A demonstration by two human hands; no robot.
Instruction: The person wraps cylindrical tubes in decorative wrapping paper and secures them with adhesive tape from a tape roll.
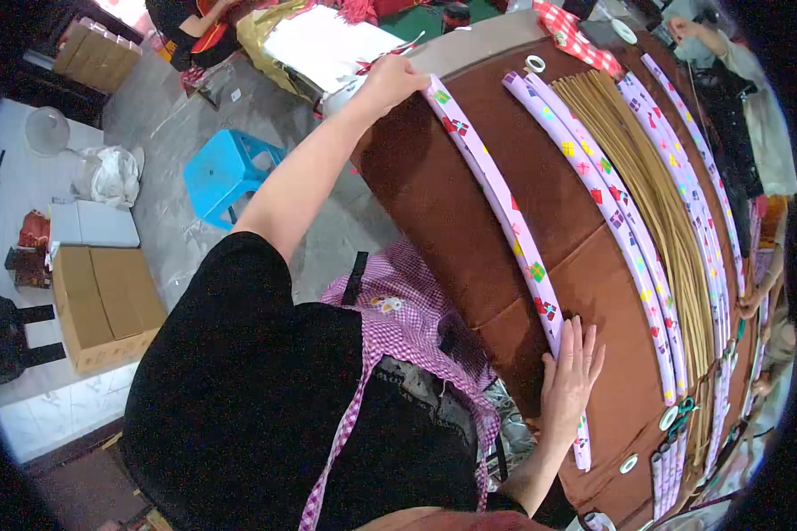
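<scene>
A long lilac tube of rolled wrapping paper [505, 199] printed with coloured gift boxes lies along the near side of the brown-covered table [434, 212]. At its far end my left hand [394, 84] is closed, with the fingertips pinching the paper's end. Towards the other end my right hand [568, 376] lies flat across the tube, fingers stretched out and thumb apart. The tube's tip shows beyond my right wrist. Under my palm, part of the tube is hidden.
More printed paper rolls [593, 190] lie beside a bundle of thin brown sticks [655, 186]. Green-handled scissors [685, 409] and tape rolls [629, 463] are near the right end. A blue stool [226, 173] and a cardboard box [106, 301] stand behind. Other people's hands [753, 301] show across the table.
</scene>
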